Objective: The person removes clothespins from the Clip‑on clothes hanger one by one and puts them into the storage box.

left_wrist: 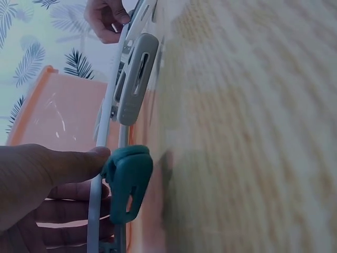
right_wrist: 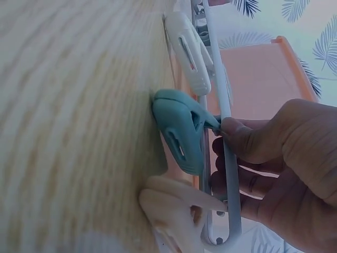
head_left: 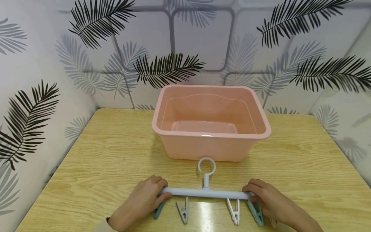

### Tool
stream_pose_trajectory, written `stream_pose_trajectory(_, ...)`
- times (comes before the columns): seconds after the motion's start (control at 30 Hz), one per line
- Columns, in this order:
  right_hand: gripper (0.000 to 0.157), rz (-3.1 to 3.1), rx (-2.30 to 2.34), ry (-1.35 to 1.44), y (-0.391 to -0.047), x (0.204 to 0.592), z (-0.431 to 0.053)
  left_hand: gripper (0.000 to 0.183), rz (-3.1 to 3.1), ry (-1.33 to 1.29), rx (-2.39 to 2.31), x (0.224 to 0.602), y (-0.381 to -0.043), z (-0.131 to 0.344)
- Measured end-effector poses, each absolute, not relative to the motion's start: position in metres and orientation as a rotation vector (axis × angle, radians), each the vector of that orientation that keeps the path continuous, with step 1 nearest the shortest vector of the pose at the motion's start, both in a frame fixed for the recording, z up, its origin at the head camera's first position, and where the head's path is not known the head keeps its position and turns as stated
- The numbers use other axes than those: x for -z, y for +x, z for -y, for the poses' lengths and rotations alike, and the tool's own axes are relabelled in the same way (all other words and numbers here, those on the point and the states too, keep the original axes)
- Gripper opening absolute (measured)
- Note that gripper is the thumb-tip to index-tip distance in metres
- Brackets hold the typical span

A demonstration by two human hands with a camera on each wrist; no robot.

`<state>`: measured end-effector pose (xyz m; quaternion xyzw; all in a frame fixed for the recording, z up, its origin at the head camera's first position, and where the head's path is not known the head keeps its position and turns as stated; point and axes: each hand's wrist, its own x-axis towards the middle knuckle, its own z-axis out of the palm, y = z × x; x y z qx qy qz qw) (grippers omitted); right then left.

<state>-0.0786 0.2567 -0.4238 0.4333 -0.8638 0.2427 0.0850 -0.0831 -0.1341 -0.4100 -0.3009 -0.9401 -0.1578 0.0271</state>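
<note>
While the left hand (head_left: 147, 195) and right hand (head_left: 268, 199) have their grip clamped on opposite ends, the hanger (head_left: 207, 193), lined with clips (head_left: 237, 214), is in front of the basin (head_left: 205, 148) on the table (head_left: 116, 145).

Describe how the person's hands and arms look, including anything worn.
The left hand and right hand wear no gloves. The left arm has a pale sleeve, with a thin dark band by its edge; the right arm is bare where it shows.
</note>
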Motion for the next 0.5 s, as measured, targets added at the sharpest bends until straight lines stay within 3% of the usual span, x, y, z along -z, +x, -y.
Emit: stream_pose_trajectory(0.5, 0.047, 2.509, -0.692, 1.279, -0.0773, 0.4154, -0.256, 0.021, 2.828, -0.936, 0.469, 0.4021, -0.0805, 0.1343)
